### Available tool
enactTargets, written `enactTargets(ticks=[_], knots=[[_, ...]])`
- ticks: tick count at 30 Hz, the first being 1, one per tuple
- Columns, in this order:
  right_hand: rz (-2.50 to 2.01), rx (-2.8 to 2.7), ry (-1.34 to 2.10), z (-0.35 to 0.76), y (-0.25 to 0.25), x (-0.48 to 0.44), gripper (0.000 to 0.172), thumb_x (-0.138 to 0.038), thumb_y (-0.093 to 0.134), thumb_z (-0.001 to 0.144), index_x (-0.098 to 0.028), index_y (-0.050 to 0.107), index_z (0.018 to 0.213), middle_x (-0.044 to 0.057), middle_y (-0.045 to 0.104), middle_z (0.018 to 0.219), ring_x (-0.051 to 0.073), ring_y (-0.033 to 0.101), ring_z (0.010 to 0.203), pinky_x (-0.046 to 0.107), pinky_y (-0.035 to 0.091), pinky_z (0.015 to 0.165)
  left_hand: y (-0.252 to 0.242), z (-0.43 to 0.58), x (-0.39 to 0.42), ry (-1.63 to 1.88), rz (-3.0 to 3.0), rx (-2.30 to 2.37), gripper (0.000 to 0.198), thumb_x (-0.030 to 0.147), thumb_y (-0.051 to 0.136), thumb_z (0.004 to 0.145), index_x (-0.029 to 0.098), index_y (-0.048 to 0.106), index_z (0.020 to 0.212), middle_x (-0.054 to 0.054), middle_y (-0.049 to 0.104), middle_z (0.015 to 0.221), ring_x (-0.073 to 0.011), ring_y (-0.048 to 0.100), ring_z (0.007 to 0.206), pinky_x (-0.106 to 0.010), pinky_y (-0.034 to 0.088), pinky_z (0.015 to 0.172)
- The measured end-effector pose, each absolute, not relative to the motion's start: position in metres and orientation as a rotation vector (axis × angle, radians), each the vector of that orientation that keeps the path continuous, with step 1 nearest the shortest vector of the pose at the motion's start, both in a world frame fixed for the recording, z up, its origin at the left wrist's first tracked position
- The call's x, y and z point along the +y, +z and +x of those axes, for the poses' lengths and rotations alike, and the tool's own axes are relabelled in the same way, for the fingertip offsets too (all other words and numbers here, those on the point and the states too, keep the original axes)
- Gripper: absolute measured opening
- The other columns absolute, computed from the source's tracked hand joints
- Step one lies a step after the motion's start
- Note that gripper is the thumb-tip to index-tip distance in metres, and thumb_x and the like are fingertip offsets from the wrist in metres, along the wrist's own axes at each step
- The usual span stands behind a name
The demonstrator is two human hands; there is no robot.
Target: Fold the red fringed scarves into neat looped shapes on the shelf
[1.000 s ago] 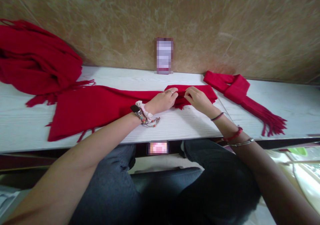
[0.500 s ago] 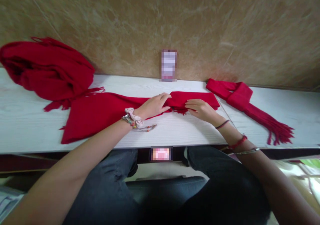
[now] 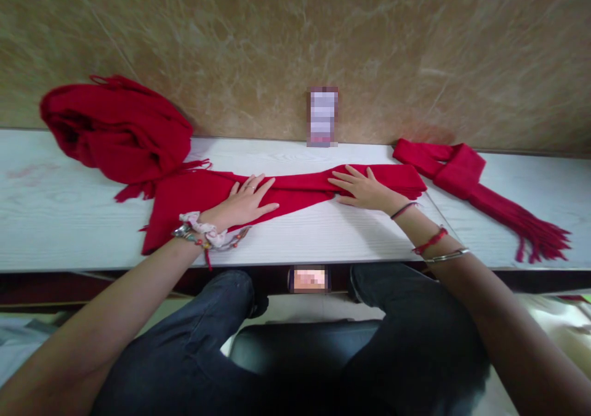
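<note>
Palms faced down on a long red scarf (image 3: 295, 189) that lay stretched from left to right across the white bench (image 3: 323, 234). The left hand (image 3: 242, 202) rested flat on the wider, left part of the cloth. Its fingers (image 3: 264, 188) were spread open and gripped nothing, and a ring showed on one of them. The right hand (image 3: 364, 189) lay flat on the narrower, folded part further right. Its fingers (image 3: 340, 183) were likewise open and splayed, pointing left along the cloth. The two hands were apart, with a bare stretch of scarf between them.

A pale scrunchie with beaded bracelets (image 3: 203, 234) sat on the left wrist. The right forearm carried a dark band, a red string and a thin metal bangle (image 3: 446, 256).

At the left, against the wall, a loose heap of red scarves (image 3: 115, 127) was piled. Its fringe trailed down to the wide end of the flat scarf. At the right lay a folded scarf (image 3: 455, 167) tied round with its own band, and its tassels (image 3: 542, 240) reached towards the front edge of the bench. Whether it touched the tip of the stretched scarf could not be told.

A small blurred card (image 3: 322, 116) stood upright against the brown marbled wall (image 3: 415, 53), behind the gap between the hands. Dark jeans (image 3: 406, 342) showed below the bench edge.
</note>
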State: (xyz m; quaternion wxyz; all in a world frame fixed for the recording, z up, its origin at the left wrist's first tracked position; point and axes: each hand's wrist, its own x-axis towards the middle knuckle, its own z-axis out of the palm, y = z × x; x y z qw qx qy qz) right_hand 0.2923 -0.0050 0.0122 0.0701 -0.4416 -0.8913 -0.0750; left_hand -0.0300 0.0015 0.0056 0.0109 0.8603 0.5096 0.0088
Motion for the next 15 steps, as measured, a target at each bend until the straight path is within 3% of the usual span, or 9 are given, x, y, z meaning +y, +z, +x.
enactTargets(ticks=[4,10,13,15], knots=[[-1.34,-2.711,-0.215,0.325,0.006,-0.006,0.051,-0.044,0.048,0.088,-0.029,0.041,0.136,0.007,0.037,0.145,0.04,0.024,0.133,0.073,0.029,0.092,-0.002,-0.037,0.005,0.18,2.811,1.46,0.065,0.052,0.03,0.091,0.02,0.017,0.145,-0.015,0.015,0.151,-0.0304,0.015,0.139,-0.051,0.023,0.106],[-1.399,-2.682,-0.154,0.37,0.006,-0.017,0.042,-0.033,0.045,0.091,-0.028,0.047,0.133,0.007,0.041,0.142,0.041,0.026,0.132,0.073,0.028,0.093,0.005,-0.031,0.015,0.287,2.766,1.746,0.055,0.05,0.029,0.092,0.024,0.032,0.14,-0.014,0.026,0.148,-0.0353,0.019,0.136,-0.066,0.014,0.102],[-1.42,-2.568,-0.162,0.376,0.009,-0.015,0.034,-0.028,0.044,0.092,-0.024,0.059,0.121,0.01,0.053,0.132,0.038,0.036,0.128,0.067,0.029,0.096,0.008,-0.049,0.027,0.456,2.523,2.058,0.056,0.052,0.035,0.089,0.021,0.039,0.135,-0.017,0.033,0.143,-0.0396,0.028,0.132,-0.065,0.023,0.099],[-1.409,-2.471,-0.215,0.362,0.013,-0.012,0.03,-0.028,0.046,0.091,-0.022,0.064,0.114,0.012,0.06,0.123,0.036,0.044,0.123,0.065,0.03,0.098,0.007,-0.068,0.037,0.56,2.436,2.082,0.056,0.05,0.043,0.086,0.017,0.041,0.131,-0.02,0.046,0.132,-0.0378,0.042,0.122,-0.057,0.035,0.095]])
